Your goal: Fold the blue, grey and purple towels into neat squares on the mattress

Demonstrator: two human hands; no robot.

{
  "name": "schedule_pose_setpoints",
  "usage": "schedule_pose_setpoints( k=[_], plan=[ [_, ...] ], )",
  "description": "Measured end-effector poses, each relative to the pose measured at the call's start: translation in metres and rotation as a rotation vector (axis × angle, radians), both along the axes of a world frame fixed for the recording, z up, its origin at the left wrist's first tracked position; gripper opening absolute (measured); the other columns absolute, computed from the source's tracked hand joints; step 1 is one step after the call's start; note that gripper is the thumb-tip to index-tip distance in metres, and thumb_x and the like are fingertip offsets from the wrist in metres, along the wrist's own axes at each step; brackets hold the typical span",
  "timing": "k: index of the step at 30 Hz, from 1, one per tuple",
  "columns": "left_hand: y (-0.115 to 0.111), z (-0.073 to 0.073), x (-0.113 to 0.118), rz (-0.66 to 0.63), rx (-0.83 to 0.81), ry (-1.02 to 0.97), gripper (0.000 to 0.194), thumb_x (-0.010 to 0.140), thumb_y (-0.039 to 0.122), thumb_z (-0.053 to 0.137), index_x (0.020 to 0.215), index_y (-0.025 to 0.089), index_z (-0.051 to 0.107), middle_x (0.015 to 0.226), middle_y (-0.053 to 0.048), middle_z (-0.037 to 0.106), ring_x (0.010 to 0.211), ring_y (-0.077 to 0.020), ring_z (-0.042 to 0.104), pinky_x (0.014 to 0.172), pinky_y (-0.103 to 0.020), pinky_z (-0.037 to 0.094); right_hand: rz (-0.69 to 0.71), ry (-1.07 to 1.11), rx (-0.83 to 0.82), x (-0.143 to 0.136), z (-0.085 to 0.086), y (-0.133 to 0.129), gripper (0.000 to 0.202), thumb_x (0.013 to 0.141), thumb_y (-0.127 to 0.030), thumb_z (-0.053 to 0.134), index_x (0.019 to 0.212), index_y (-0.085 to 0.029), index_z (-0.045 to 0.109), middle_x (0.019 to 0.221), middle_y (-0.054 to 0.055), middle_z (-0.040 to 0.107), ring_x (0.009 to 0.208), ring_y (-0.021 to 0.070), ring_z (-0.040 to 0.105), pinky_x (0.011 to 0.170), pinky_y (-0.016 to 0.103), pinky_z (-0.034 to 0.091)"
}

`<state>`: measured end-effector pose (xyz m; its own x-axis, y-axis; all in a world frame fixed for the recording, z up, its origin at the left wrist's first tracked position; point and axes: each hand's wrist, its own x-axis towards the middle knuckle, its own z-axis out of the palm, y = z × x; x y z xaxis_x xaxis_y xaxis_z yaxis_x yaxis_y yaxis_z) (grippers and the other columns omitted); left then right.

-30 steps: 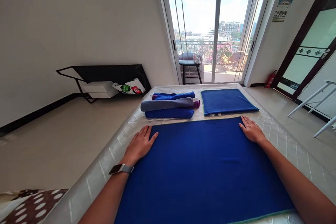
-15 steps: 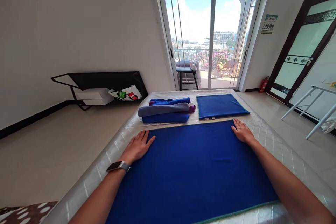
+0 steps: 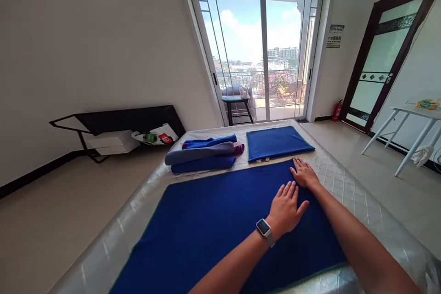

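Note:
A large blue cloth [image 3: 206,220] with a green edge lies spread flat on the mattress [image 3: 120,220]. My left hand [image 3: 285,207], with a watch [image 3: 264,228] on its wrist, is over the right part of the cloth, fingers stretched out and palm down. Whether its palm presses on the fabric I cannot tell. My right hand [image 3: 305,174] rests flat at the cloth's far right corner, fingers extended. Beyond the far edge sit a folded blue cloth [image 3: 279,142] on the right and a stack of rolled or folded cloths [image 3: 203,152] in blue, grey-blue and purple on the left.
The mattress wears a clear plastic cover. A black metal-framed piece [image 3: 127,119] holding white boxes [image 3: 115,141] and a bag [image 3: 160,135] stands by the left wall. A stool [image 3: 237,101] is at the sliding glass door [image 3: 265,55]. A white table [image 3: 416,112] stands at right.
My left hand has moved from the cloth's far left corner across to its right part. My right hand stays at the far right corner. The view has shifted slightly.

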<state>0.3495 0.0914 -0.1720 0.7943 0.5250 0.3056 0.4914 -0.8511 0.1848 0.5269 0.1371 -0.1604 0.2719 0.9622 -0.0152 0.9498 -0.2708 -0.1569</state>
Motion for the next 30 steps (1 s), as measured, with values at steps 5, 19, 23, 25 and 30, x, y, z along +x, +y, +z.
schedule_pose_setpoints(
  k=[5, 19, 23, 25, 30],
  plan=[
    [-0.027, -0.005, 0.01, -0.024, -0.089, 0.042, 0.074, 0.101, 0.06, 0.017, 0.152, 0.009, 0.034, 0.158, -0.016, 0.035, 0.149, -0.0255, 0.026, 0.122, -0.045, 0.026, -0.002, 0.006, 0.0, -0.001, 0.001, 0.0, 0.067, 0.101, -0.047, 0.019, 0.158, -0.011, 0.023, 0.163, 0.009, 0.025, 0.152, 0.0165, 0.015, 0.122, 0.035, 0.01],
    [0.088, -0.022, -0.319, 0.69, -0.109, 0.294, 0.073, 0.098, 0.053, 0.015, 0.152, 0.007, 0.034, 0.158, -0.017, 0.035, 0.148, -0.0306, 0.028, 0.119, -0.052, 0.027, 0.0, 0.022, 0.003, -0.002, 0.001, 0.0, 0.065, 0.101, -0.045, 0.018, 0.157, -0.013, 0.025, 0.165, 0.007, 0.022, 0.152, 0.0169, 0.015, 0.123, 0.037, 0.011],
    [0.092, -0.024, -0.377, 0.833, -0.176, 0.25, 0.076, 0.096, 0.052, 0.015, 0.155, 0.006, 0.026, 0.16, -0.016, 0.031, 0.149, -0.0285, 0.025, 0.12, -0.047, 0.025, -0.007, 0.013, -0.006, -0.002, 0.001, 0.002, 0.066, 0.101, -0.044, 0.019, 0.157, -0.01, 0.023, 0.164, 0.008, 0.023, 0.152, 0.0172, 0.015, 0.123, 0.037, 0.012],
    [0.091, -0.025, -0.383, 0.813, -0.195, 0.24, 0.074, 0.096, 0.05, 0.015, 0.155, 0.007, 0.027, 0.16, -0.015, 0.032, 0.149, -0.0272, 0.025, 0.12, -0.046, 0.024, -0.011, 0.013, -0.01, -0.001, 0.0, 0.002, 0.067, 0.101, -0.044, 0.02, 0.157, -0.009, 0.022, 0.164, 0.009, 0.023, 0.152, 0.0172, 0.014, 0.123, 0.038, 0.011],
    [0.086, -0.012, -0.358, 0.847, -0.148, 0.218, 0.074, 0.094, 0.051, 0.019, 0.149, 0.005, 0.035, 0.158, -0.018, 0.036, 0.148, -0.0303, 0.028, 0.119, -0.049, 0.025, -0.013, 0.018, 0.003, 0.001, -0.003, 0.003, 0.066, 0.1, -0.045, 0.02, 0.158, -0.013, 0.023, 0.164, 0.007, 0.023, 0.152, 0.0166, 0.015, 0.123, 0.036, 0.011]
  ],
)
